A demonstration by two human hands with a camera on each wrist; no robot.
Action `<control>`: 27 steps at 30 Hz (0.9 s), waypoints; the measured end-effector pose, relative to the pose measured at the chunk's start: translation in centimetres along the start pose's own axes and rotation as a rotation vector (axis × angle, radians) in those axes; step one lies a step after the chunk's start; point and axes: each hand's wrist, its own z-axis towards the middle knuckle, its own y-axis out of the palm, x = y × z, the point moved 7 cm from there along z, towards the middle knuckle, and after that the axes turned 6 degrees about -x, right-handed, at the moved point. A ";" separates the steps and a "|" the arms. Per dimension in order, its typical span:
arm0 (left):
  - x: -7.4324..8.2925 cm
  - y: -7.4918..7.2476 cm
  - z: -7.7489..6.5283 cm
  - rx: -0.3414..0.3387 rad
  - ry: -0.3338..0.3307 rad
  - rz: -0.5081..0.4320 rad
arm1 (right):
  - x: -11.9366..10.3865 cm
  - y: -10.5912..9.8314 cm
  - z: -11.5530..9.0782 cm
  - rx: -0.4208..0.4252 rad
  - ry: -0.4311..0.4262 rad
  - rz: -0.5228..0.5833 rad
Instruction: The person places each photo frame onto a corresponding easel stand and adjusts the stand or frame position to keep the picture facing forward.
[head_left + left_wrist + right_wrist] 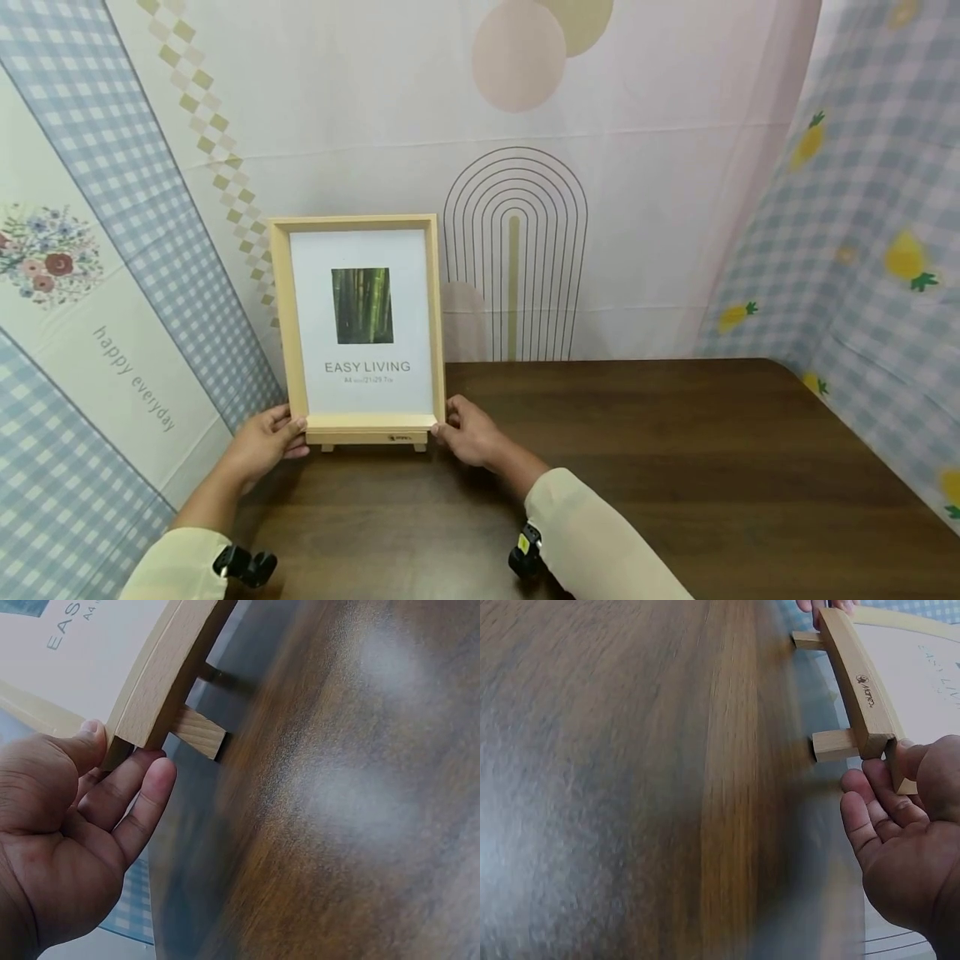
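A light wooden picture frame point(282, 317) stands upright on a small wooden easel point(367, 437) at the table's back left. Behind its pane is a white sheet with a bamboo picture and the words "EASY LIVING". My left hand point(264, 442) pinches the frame's lower left corner, thumb in front and fingers behind. At the lower right corner, my right hand point(471, 432) grips the frame the same way. The left wrist view shows an easel foot point(199, 733) beside the left fingers. In the right wrist view the easel's front ledge point(855, 682) carries a small dark logo.
The dark brown wooden table point(600, 442) extends to the right and front. A pale printed cloth point(645, 208) hangs behind it. Blue checked cloths hang at the left point(150, 167) and right point(862, 333), close to the table's sides.
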 end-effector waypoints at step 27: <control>-0.4 -0.5 0.2 -0.068 0.000 -0.043 | -0.7 0.2 -0.5 -0.012 0.041 -0.029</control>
